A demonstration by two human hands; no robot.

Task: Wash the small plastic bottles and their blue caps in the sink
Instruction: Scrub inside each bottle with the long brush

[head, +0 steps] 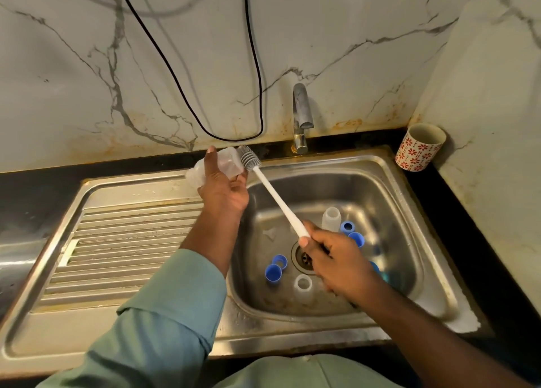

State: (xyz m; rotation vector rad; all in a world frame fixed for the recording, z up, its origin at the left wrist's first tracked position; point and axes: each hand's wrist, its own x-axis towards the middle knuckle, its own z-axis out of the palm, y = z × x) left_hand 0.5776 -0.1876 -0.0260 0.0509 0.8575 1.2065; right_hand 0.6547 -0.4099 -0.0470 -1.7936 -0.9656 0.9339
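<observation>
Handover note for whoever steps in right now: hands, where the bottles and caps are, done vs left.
Left hand holds one bottle above the sink's back-left rim. Right hand grips the brush by the handle end; its bristle head sits at the bottle's end.
In the sink basin: two more bottles, one at the back, one at the front, plus blue caps left of the drain and to its right.
Tap shows no water running.
Done: nothing visibly finished. Left: scrub, rinse all bottles and caps.

Scuffed glossy steel sink [409, 182], translucent plastic bottle [225, 165], veined marble wall [87, 65]
</observation>
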